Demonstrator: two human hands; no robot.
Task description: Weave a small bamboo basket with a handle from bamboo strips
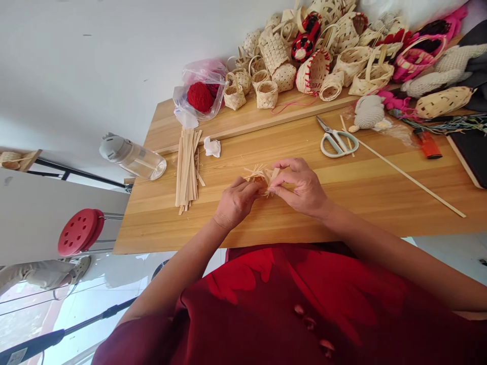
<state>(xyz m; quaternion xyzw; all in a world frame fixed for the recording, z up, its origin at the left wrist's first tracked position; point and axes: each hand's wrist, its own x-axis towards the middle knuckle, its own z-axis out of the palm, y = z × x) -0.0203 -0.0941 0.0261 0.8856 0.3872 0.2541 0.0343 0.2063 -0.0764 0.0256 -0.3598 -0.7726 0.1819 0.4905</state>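
Note:
Between my hands, over the middle of the table, is a small piece of weaving (261, 177) made of thin pale strips, with loose ends fanning out at its far side. My left hand (238, 200) is closed on its left part, fingers bent over it. My right hand (300, 187) pinches a strip at its right side between thumb and fingertips. Much of the piece is hidden behind my fingers. Left of my hands lies a bundle of flat pale strips (187, 172). Scissors with pale green handles (337, 139) lie beyond my right hand.
Many small woven baskets (274, 56) crowd the back of the table (152, 228). A bag with red yarn (200, 96), a crumpled tissue (212, 147) and a clear bottle (139, 159) are at left. One long strip (411, 175) and a red lighter (426, 144) lie at right.

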